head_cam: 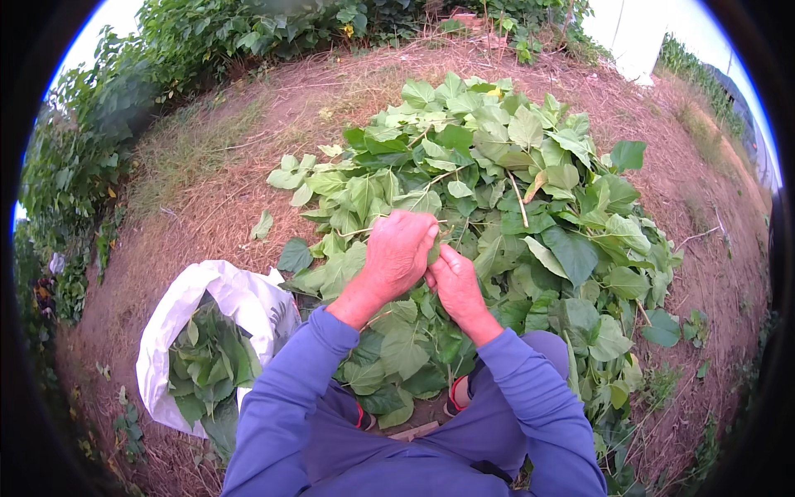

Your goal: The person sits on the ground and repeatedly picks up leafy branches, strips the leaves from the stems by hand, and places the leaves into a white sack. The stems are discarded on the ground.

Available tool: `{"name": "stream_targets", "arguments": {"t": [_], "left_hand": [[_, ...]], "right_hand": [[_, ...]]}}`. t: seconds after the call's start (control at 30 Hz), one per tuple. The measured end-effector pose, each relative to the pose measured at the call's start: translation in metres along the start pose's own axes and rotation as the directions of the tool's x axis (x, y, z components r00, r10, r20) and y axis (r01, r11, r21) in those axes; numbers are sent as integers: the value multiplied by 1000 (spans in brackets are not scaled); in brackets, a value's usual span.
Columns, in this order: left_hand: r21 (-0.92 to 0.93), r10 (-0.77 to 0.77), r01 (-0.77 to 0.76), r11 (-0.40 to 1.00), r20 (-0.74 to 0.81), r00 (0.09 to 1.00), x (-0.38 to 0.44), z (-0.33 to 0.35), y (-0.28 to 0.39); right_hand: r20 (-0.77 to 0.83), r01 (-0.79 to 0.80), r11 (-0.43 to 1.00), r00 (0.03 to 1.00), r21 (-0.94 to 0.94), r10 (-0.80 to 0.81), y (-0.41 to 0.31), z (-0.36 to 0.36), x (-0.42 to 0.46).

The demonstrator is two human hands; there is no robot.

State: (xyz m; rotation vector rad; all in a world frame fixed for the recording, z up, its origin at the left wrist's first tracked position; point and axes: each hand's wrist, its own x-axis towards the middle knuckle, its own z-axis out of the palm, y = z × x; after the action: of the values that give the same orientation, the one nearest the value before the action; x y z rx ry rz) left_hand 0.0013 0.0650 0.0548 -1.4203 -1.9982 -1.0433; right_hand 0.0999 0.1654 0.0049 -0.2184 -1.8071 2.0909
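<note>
My left hand [404,245] is closed around a thin leafy stem, its knuckles turned up. Just right of it and a little lower, my right hand [454,279] pinches a green leaf [435,250] between thumb and fingers; the two hands nearly touch, and part of the leaf is hidden by them. Beneath and beyond both hands spreads a large heap of cut leafy branches [497,149], with broad green leaves and pale stems. To the left stands a white woven sack [186,298] with its mouth open and loose green leaves [214,366] inside.
Dry straw and bare soil [217,205] surround the heap. A hedge of leafy shrubs [205,43] runs along the back and left. My feet in dark shoes [456,407] are at the near edge of the heap, with a piece of wood [415,431] between them.
</note>
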Motion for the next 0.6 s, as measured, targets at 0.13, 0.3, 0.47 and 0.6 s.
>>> {"name": "stream_targets", "arguments": {"t": [0.13,0.3,0.47,0.6], "left_hand": [[-126,-66,64,990,-10,998,-5,2,5],[-124,-151,151,981,14,988,-12,2,6],[-55,-167,167,984,12,986,-20,5,0],[-32,-186,188,982,33,982,-24,9,-2]], "right_hand": [[-1,-8,1000,1000,20,8,1,0,-2],[58,-56,995,996,-81,61,-6,0,-5],[147,-74,996,986,-46,80,-4,-12,2],[34,-71,991,997,117,67,-10,-14,6]]}}
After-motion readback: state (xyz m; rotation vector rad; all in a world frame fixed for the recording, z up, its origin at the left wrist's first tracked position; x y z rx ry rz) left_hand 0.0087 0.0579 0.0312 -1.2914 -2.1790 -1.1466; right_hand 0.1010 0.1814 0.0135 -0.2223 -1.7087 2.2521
